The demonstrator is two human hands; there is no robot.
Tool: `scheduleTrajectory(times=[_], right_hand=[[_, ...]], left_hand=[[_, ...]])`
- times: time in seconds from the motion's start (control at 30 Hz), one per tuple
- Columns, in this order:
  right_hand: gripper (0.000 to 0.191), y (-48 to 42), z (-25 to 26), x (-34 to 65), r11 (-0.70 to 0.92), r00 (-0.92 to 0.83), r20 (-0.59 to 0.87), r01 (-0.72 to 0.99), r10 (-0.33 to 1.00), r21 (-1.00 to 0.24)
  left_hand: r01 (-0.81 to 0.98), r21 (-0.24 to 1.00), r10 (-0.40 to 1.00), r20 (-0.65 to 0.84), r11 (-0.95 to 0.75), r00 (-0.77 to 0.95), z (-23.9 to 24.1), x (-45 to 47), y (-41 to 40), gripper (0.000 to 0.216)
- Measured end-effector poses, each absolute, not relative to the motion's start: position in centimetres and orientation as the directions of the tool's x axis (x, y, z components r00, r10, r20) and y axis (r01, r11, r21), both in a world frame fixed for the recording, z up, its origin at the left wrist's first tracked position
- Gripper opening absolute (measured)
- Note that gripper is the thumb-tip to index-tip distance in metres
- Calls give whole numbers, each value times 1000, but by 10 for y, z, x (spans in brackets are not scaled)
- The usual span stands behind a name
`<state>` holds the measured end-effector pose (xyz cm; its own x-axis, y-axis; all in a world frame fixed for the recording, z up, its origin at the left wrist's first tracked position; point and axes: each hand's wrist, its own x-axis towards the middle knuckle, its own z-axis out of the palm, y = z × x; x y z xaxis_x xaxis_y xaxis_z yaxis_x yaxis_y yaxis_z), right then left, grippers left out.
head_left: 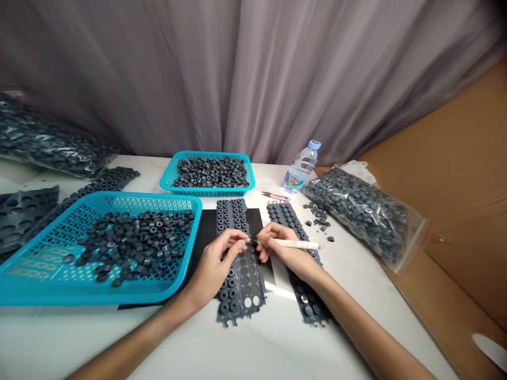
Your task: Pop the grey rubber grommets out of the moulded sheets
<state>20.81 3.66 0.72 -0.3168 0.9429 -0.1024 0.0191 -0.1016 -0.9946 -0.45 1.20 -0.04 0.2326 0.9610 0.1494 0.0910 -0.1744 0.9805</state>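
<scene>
My left hand point(224, 258) is closed in a pinch over a dark moulded rubber sheet point(233, 293); a small dark piece shows at its fingertips, too small to make out fully. Close beside it, my right hand point(283, 248) grips a white pen-like tool point(299, 244), its working end pointing left towards the pinch and partly hidden by fingers. Rows of ring-shaped parts stand on the left side of the sheet, while its near right side shows flat round spots, two of them white. Under my right wrist lies a second moulded sheet point(283, 212).
Two blue baskets point(194, 248), point(166, 182) hold loose dark rubber parts. Pink-handled snips point(279, 197) lie near a water bottle point(301, 169). Filled plastic bags rest right point(364, 211) and far left point(51, 142). Loose bits point(319, 214) are scattered beside the right bag. A black mat point(206, 227) lies underneath.
</scene>
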Motion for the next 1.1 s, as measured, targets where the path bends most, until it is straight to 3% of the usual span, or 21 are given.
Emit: scheduleTrajectory(times=[0.13,0.43,0.87,1.1], right_hand=[[14,36,7,210,-87,-290,-91,25,953,-996],[5,34,3,211,-74,-313,-94,78,945,-994],[9,32,9,208,-100,-315,-128,105,940,-989],[2,32,12,208,-27,-312,-72,148,947,-989]], left_hand=[[-149,988,954,12,34,301,11,-1,4,19],[-400,869,906,-115,291,408,38,-2,-4,19],[-511,754,879,-185,414,439,56,-3,-10,41],[-496,709,841,-266,502,471,65,-8,-16,45]])
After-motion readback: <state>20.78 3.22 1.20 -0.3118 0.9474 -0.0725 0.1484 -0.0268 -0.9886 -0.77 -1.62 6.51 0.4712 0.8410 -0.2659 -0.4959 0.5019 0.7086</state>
